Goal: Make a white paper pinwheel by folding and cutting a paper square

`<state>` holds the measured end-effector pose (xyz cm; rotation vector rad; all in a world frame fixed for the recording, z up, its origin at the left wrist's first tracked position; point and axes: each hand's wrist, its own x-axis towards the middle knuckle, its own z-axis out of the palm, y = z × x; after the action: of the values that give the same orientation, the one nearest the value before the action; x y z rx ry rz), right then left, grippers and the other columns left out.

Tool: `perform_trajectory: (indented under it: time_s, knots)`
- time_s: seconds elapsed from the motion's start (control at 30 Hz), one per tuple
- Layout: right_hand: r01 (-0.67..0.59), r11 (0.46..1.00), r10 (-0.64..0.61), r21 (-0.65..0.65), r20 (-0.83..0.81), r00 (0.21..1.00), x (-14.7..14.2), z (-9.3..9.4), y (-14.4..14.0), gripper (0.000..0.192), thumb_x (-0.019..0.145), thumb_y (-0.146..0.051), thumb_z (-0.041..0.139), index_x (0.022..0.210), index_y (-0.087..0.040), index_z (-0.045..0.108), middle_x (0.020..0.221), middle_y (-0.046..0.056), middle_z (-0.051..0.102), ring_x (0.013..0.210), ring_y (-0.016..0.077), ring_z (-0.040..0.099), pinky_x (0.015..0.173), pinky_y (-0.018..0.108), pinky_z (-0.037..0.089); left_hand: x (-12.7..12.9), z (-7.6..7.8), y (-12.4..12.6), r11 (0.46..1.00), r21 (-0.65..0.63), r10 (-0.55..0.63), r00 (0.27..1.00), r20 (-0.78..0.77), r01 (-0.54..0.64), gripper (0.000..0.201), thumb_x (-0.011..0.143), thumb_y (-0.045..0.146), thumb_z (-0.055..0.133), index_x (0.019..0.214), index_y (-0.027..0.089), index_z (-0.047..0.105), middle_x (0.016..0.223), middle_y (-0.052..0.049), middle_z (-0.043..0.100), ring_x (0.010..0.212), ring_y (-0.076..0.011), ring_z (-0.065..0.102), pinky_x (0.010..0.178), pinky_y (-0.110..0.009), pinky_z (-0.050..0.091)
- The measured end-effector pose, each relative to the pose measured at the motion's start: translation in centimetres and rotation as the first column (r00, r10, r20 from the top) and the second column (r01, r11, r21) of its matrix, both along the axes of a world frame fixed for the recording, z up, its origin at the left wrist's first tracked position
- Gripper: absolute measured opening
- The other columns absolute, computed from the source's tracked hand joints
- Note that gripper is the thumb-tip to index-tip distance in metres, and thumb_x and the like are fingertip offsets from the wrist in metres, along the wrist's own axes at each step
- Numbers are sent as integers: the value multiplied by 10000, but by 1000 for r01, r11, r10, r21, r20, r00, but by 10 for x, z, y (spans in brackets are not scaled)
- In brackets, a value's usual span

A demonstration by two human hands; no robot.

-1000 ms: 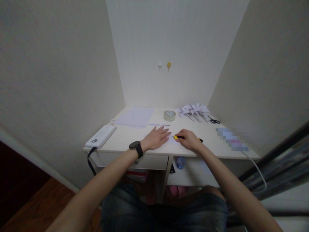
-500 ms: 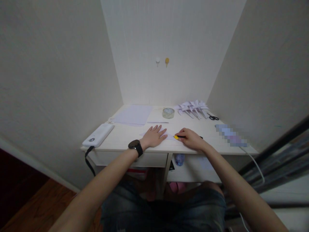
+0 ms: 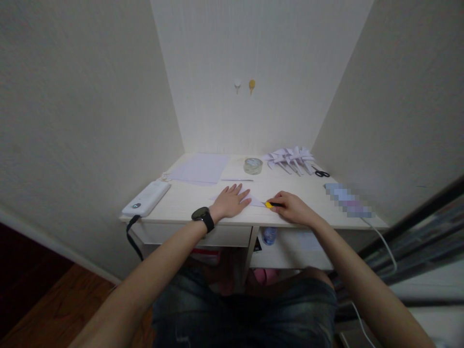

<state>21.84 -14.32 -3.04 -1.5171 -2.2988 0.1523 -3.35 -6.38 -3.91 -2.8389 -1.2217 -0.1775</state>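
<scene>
My left hand (image 3: 231, 202) lies flat, fingers spread, pressing a small white sheet of paper (image 3: 256, 200) onto the white desk (image 3: 188, 203). A black watch sits on that wrist. My right hand (image 3: 293, 208) grips a yellow and black utility knife (image 3: 270, 205), whose tip rests at the paper's right edge near the desk front.
At the back of the desk lie a stack of white paper (image 3: 198, 168), a roll of clear tape (image 3: 253, 165), a pile of folded paper pieces (image 3: 290, 158), black scissors (image 3: 322, 173) and a thin strip (image 3: 237, 180). A white power bank (image 3: 145, 198) sits at the left edge.
My right hand with the knife has slid a little toward me along the paper's edge. The left hand stays pressed on the paper. The view has shifted slightly.
</scene>
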Motion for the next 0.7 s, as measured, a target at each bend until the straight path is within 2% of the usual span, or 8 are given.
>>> perform_trajectory:
  time_s: [0.1,0.23,0.5,0.7]
  knots:
    - [-8,1000,8,-6,7,1000,-1,2,-1,338,872,-207,581,1174,-177,731,1023,124,682,935,232,620,869,322,469,0,0,0,1000,3,11,1000,-2,-11,681,992,603,149,1530,234,343,1609,-152,255,1475,-331,250,1177,-466,191]
    - [40,999,-40,2,5,999,-8,2,-2,335,856,-193,587,1153,-174,741,1021,120,695,924,230,626,865,317,464,0,-2,1,1000,-2,12,1000,4,-12,707,977,633,141,1532,241,339,1612,-147,251,1477,-334,244,1177,-465,187]
    - [143,988,-139,62,-65,988,-16,-11,-3,298,875,-251,592,1112,-174,755,1038,108,700,931,231,625,838,317,463,0,-2,0,1000,-22,20,1000,12,-19,732,960,669,148,1538,254,318,1621,-127,237,1482,-328,232,1177,-464,181]
    - [125,987,-119,105,-60,991,-13,-18,-1,296,888,-277,589,1119,-183,748,1050,114,691,955,240,616,853,335,468,1,-1,0,999,-39,23,1000,-5,-23,618,1015,508,120,1548,247,291,1625,-113,231,1491,-303,211,1185,-462,163]
